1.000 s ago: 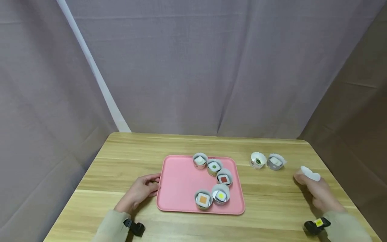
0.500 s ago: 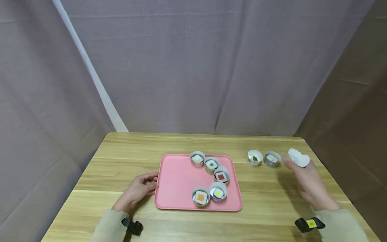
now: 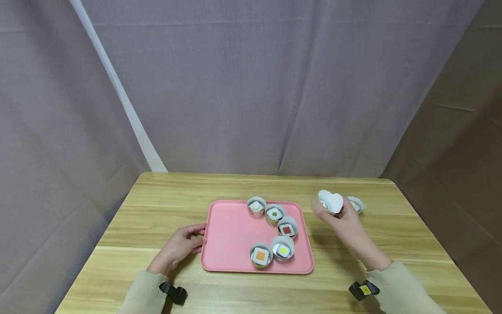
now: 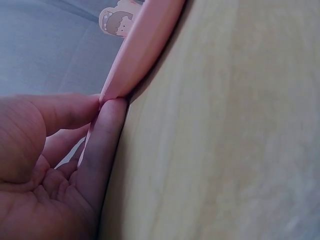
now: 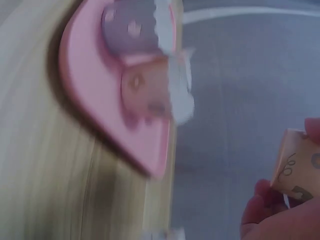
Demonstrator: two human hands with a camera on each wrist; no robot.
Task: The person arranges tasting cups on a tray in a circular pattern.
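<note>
My left hand (image 3: 177,247) pinches the left rim of a pink tray (image 3: 227,244); in the left wrist view the thumb and a finger meet at that rim. Held up in my right hand (image 3: 347,226) is a small paper baking cup (image 3: 332,202), its scalloped white rim squeezed out of round. The right wrist view shows this cup's peach printed side (image 5: 295,165) between the fingers. On the tray, several similar cups make a curve, among them one with an orange-square piece (image 3: 260,256) and one with a yellow-dot piece (image 3: 283,250).
A grey baking cup (image 3: 357,204) with a white piece stands on the wooden table (image 3: 176,196), partly behind my right hand. Another white cup at its left is hidden behind the hand and held cup. Grey curtains (image 3: 219,87) hang beyond the table.
My right hand has carried the held baking cup from the table's right side leftward, past the grey cup and closer to the tray. My left hand stays at the tray rim.
</note>
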